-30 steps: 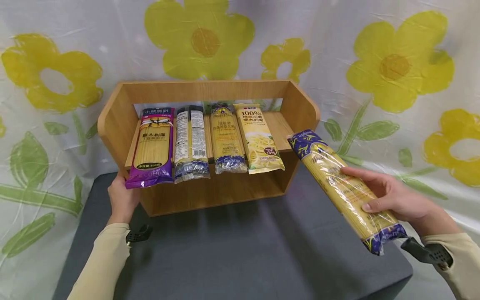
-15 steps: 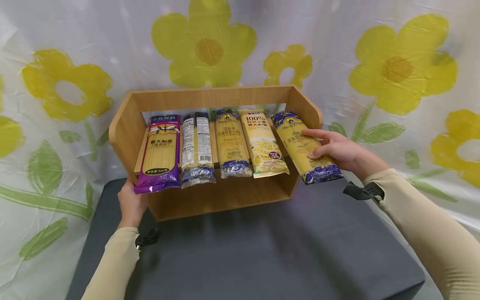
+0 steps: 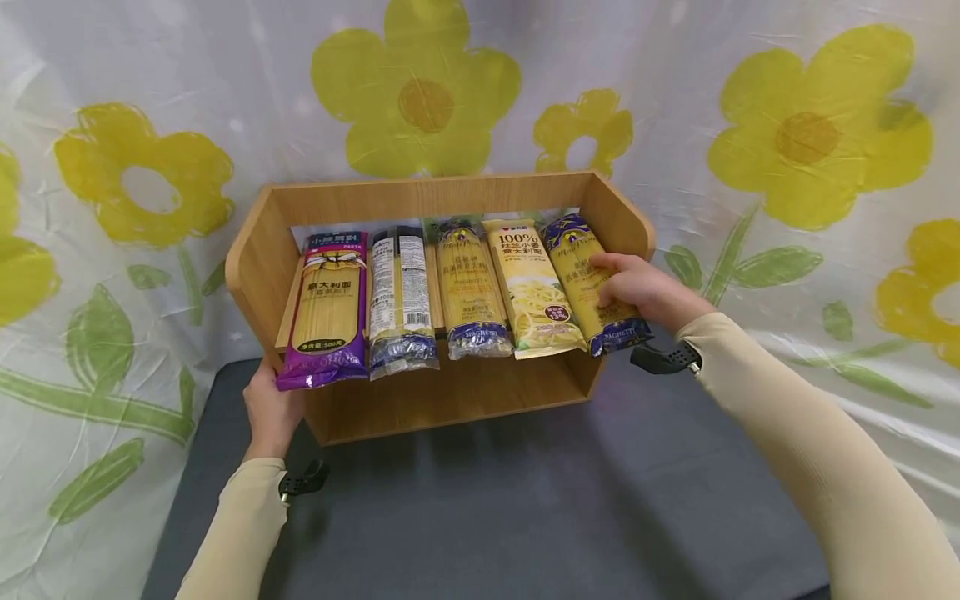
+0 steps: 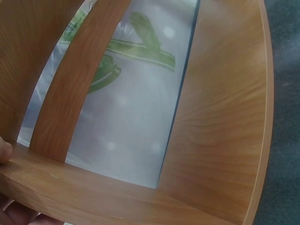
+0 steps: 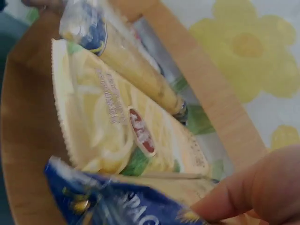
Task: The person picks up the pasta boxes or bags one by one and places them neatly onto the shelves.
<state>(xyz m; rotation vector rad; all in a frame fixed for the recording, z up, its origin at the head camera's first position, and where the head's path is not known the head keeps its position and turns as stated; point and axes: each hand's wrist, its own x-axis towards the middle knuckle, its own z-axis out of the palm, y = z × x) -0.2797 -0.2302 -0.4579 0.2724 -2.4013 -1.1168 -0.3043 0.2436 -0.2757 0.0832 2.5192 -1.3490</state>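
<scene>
My right hand [image 3: 637, 285] grips a blue-ended spaghetti packet [image 3: 573, 262] by its right side, at the right end of the wooden rack's [image 3: 435, 196] upper shelf. In the right wrist view, the thumb lies along this packet's blue end [image 5: 117, 201], beside a cream pasta packet [image 5: 108, 108]. My left hand [image 3: 272, 408] holds the rack's left side panel near the bottom of a purple pasta packet [image 3: 324, 308]. In the left wrist view, a thumb [image 4: 4, 151] and curled fingertips [image 4: 23, 214] lie on either side of the panel's edge.
Between the purple and cream packets lie a clear-and-white pasta packet [image 3: 403, 300] and another blue-ended spaghetti packet [image 3: 472, 292]. All overhang the shelf's front. The rack stands on a dark grey table [image 3: 480, 500], with a flowered curtain [image 3: 660, 100] behind.
My right hand has carried the spaghetti packet leftward from the right of the rack onto the upper shelf beside the cream packet. The left hand keeps its hold on the side panel.
</scene>
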